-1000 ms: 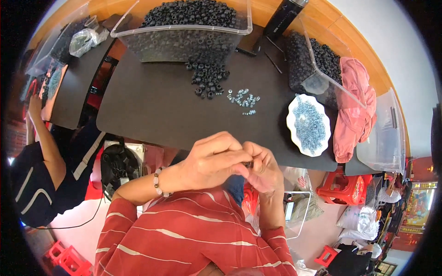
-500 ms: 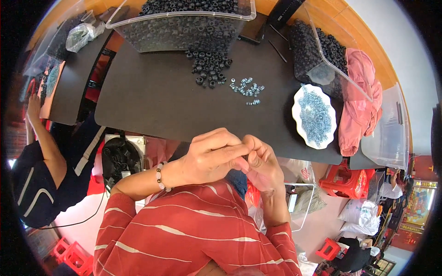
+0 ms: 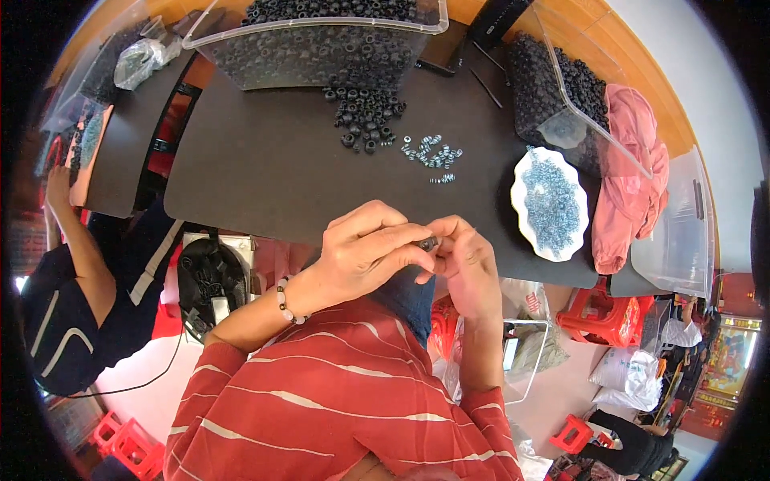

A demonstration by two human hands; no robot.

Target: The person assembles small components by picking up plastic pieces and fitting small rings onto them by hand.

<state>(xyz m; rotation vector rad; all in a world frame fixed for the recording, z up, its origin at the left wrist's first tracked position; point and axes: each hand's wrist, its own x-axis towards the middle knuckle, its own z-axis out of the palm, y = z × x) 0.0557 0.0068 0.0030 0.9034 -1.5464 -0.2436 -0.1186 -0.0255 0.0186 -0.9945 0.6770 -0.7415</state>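
Bead (image 3: 429,244), dark and small, sits near the frame's centre, pinched at the tip of the left hand (image 3: 361,250) and bordered on its right by the curled right hand (image 3: 471,268), though whether that one grips too, and how the long axis lies, I cannot tell.

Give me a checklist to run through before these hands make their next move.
1. Dark bead at the fingertips of the left hand and right hand: ok.
2. Anything threaded through it: cannot tell, too small.
3. White dish of blue beads resting on the table: ok.
4. All black beads inside the clear bin: not ok, some lie outside.
5. Small shiny beads gathered in a dish: not ok, scattered loose.
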